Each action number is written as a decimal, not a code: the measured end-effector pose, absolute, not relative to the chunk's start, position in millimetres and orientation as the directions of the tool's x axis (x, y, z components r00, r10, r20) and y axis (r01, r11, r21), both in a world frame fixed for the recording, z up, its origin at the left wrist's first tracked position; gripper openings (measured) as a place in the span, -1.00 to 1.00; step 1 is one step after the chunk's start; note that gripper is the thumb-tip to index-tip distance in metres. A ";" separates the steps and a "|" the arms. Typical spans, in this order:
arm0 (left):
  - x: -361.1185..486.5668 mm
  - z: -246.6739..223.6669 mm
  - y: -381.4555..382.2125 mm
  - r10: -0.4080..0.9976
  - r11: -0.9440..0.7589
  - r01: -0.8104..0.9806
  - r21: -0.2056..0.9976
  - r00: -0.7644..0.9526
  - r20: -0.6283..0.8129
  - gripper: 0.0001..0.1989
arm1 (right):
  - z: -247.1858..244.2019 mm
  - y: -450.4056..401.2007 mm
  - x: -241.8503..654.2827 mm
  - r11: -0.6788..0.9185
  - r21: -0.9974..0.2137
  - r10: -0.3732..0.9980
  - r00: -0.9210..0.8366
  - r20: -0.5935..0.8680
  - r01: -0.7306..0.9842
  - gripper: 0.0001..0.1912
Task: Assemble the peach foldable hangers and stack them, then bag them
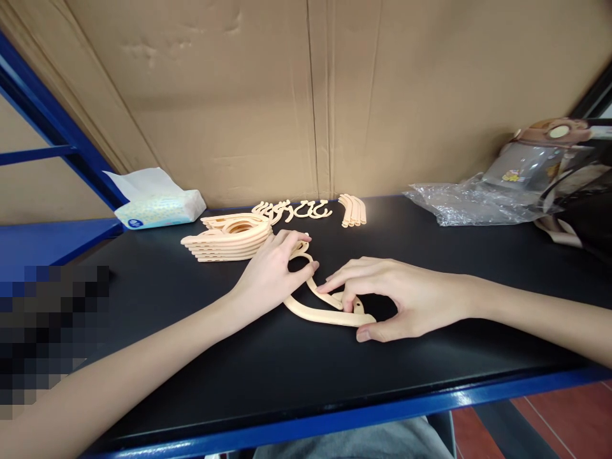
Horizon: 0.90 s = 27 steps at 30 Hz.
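Note:
A cream plastic clothes hanger [325,315] lies on the black tabletop in front of me, with curved parts joined in a loop. My left hand [275,264] is closed over its far left end, thumb and fingers around a narrow piece; part of the hanger is hidden under the palm. My right hand [406,296] grips the right end, the thumb at the near edge and the fingers bent over the inner part. Just behind my left hand sits a neat stack of matching hanger pieces [227,247].
Loose cream hooks [310,209] and a small group of short curved pieces [352,210] lie along the back by the cardboard wall [268,95]. A tissue pack [160,210] is at back left. Clear plastic wrapping [463,204], a bottle [523,159] and a dark bag [588,210] occupy the right.

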State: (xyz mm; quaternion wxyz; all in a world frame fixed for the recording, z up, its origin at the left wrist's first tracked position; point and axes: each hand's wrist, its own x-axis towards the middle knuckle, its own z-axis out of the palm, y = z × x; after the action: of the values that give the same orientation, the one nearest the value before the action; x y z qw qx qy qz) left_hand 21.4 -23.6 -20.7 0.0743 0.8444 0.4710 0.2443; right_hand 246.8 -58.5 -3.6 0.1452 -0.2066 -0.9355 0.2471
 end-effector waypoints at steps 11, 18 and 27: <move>20.5 -19.0 -23.6 0.837 -0.546 0.730 0.411 0.452 0.309 -0.67 | -5.0 -56.1 248.6 0.688 -0.620 0.562 -0.818 0.124 0.379 -0.61; 19.9 -19.6 -23.4 0.836 -0.548 0.710 0.442 0.462 0.295 -0.65 | -5.3 -53.0 249.9 0.659 -0.674 0.546 -0.828 0.124 0.333 -0.61; 20.9 -18.1 -25.6 0.805 -0.590 0.672 0.448 0.531 0.263 -0.62 | -2.7 -51.6 251.5 0.704 -0.604 0.555 -0.820 0.141 0.373 -0.72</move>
State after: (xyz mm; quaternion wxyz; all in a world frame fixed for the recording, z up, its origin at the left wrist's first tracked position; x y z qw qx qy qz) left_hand 20.9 -25.6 -18.1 0.1474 0.8624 0.4283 0.2259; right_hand 251.5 -51.6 -2.7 0.1580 -0.2552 -0.9095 0.2875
